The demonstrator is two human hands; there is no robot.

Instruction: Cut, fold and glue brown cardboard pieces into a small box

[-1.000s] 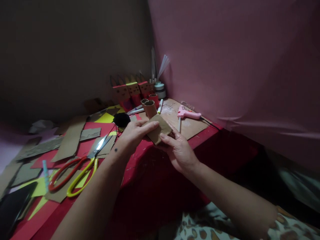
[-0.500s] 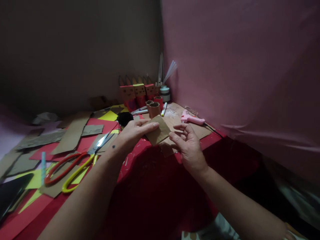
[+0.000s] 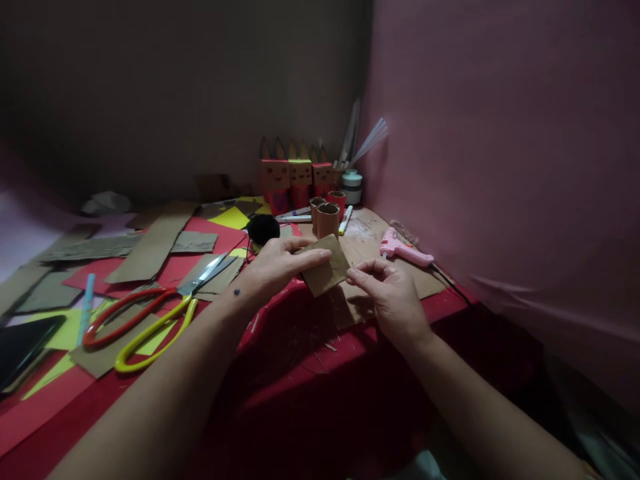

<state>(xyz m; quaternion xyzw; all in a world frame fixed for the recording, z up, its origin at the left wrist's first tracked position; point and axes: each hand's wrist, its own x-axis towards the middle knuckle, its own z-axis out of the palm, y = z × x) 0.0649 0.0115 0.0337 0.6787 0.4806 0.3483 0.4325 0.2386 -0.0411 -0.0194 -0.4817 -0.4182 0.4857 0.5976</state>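
Observation:
A small square piece of brown cardboard (image 3: 327,272) is held tilted above the near edge of the table. My left hand (image 3: 283,263) grips it from the left, thumb lying on top and the fingers mostly hidden beneath. At its right corner, my right hand (image 3: 395,293) pinches with thumb and forefinger. Just behind the piece stand brown cardboard tubes (image 3: 328,220) and a red tube (image 3: 337,198). A pink glue gun (image 3: 407,248) lies to the right, beyond my right hand.
Large scissors (image 3: 175,300) with red and yellow handles lie open on the left, among cardboard strips (image 3: 155,243) and coloured paper. Box-headed figures with drawn faces (image 3: 300,175) stand at the back, near a lidded jar (image 3: 352,187). A black ball (image 3: 263,229) and a marker (image 3: 345,220) lie nearby.
My right hand's fingers have closed in on the cardboard's corner, where they were more spread. The view has turned slightly left, so the background sits further right.

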